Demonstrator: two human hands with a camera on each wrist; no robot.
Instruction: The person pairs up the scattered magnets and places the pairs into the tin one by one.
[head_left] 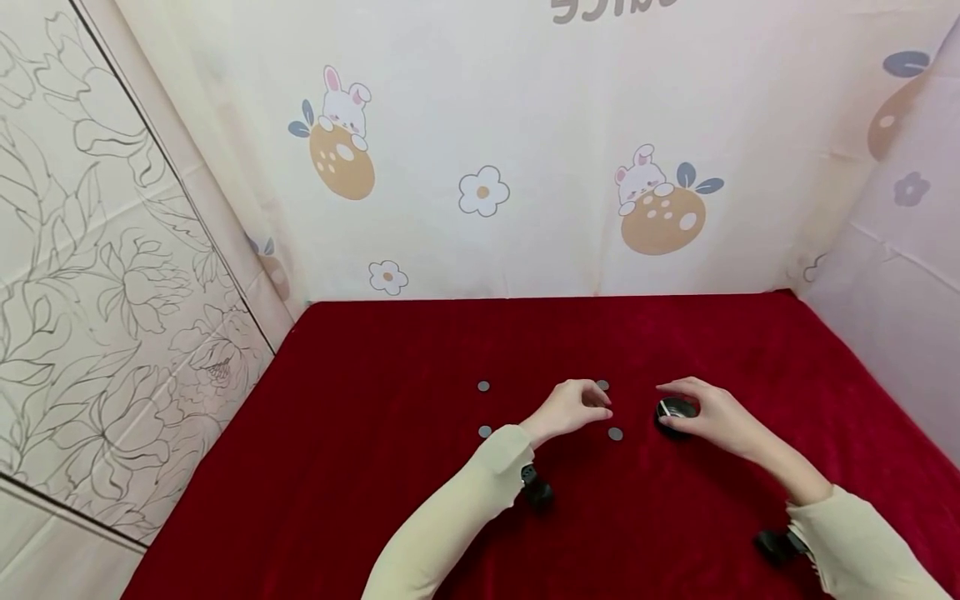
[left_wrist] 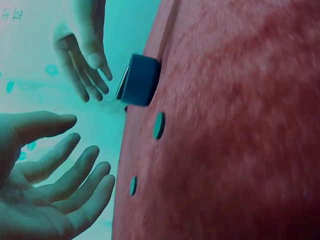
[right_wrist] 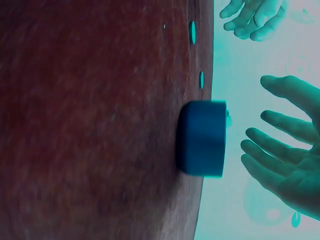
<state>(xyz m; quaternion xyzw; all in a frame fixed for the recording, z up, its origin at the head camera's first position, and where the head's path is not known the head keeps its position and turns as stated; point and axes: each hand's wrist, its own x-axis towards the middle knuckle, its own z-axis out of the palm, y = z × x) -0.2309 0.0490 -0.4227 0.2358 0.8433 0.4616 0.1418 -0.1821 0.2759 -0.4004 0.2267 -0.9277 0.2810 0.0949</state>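
The person wears a long, plain pale-cream fabric sleeve (head_left: 442, 529) on the left arm, smooth along the forearm, with a loose, creased cuff that reaches the wrist of the bare left hand (head_left: 566, 410). A small black, box-like device (head_left: 538, 490) sits under that cuff, with small pale marks on its upper part. A matching pale-cream fabric sleeve (head_left: 866, 546) covers the right arm; its wavy, uneven edge leaves part of the forearm bare above the bare right hand (head_left: 716, 417). Beside that edge is a second compact black device (head_left: 776, 547), with a greyish part next to the cloth.
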